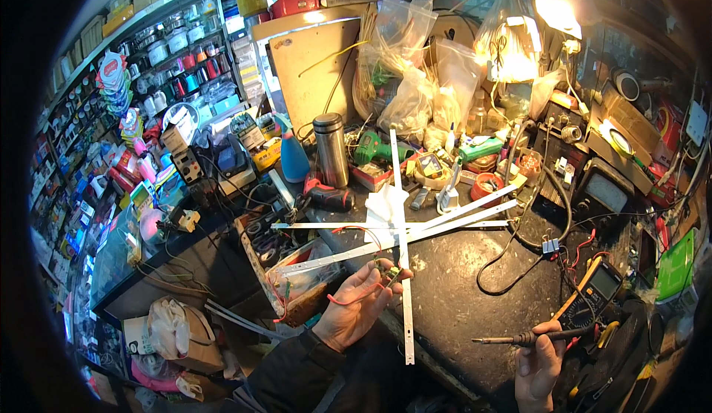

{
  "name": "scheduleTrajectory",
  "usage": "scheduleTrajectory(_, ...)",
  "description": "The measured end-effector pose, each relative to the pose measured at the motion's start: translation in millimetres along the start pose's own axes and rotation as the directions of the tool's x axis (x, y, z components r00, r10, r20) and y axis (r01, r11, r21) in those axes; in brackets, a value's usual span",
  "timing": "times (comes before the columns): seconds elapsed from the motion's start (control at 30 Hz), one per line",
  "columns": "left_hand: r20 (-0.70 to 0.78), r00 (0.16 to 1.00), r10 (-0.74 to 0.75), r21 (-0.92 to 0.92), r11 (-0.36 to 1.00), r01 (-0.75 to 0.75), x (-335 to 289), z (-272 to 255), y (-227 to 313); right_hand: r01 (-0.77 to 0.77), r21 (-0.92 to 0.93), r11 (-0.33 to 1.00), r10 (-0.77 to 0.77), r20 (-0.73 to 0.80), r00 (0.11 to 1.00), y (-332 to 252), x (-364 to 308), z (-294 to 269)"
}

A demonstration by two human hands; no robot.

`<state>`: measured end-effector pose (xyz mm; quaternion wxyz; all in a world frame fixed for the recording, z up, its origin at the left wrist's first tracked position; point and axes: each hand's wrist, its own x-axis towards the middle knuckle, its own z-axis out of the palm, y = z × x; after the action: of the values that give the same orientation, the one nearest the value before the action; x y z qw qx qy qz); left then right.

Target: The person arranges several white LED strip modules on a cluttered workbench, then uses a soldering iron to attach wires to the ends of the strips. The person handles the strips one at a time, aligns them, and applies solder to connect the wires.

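Observation:
My left hand point(350, 311) is closed on a small green circuit board point(391, 271), pinched between thumb and fingers above the table's near left part. A thin red wire point(348, 302) curls from the board across that hand. My right hand point(538, 367) grips a soldering iron point(512, 339) by its dark handle; the tip points left, apart from the board. Several long white strips point(407, 316) with small dots along them lie crossed over the dark tabletop, one running just right of the board. A crumpled white paper point(381, 209) lies by the crossing.
A multimeter point(601, 287) lies right of the dark table point(460, 287), near a looped black cable point(495, 291). An open box point(259, 265) of parts stands left. Behind are a red power tool point(328, 193), steel flask point(331, 153), blue spray bottle point(294, 159) and bright lamp point(560, 16).

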<state>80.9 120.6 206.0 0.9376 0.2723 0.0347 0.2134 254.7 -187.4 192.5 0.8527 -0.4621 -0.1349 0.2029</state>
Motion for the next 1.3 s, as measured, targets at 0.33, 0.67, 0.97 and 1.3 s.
scheduleTrajectory(0.33,-0.056,0.998,0.011,-0.025,1.0,-0.013,-1,-2,-2,0.015,-0.023,1.0,-0.016,-0.024,1.0,1,0,2)
scheduleTrajectory(0.67,-0.085,0.984,0.155,0.582,0.81,-0.077,1,2,-8,0.0,-0.006,1.0,0.0,-0.008,1.0,-1,-1,3)
scheduleTrajectory(0.97,-0.003,0.944,0.331,0.827,0.531,-0.184,7,-5,-11,0.008,0.001,1.0,-0.008,-0.001,1.0,-1,0,4)
scheduleTrajectory(1.3,0.137,0.898,0.418,0.944,0.221,-0.247,6,3,-10,0.007,-0.033,0.999,-0.007,0.001,1.0,-1,-1,3)
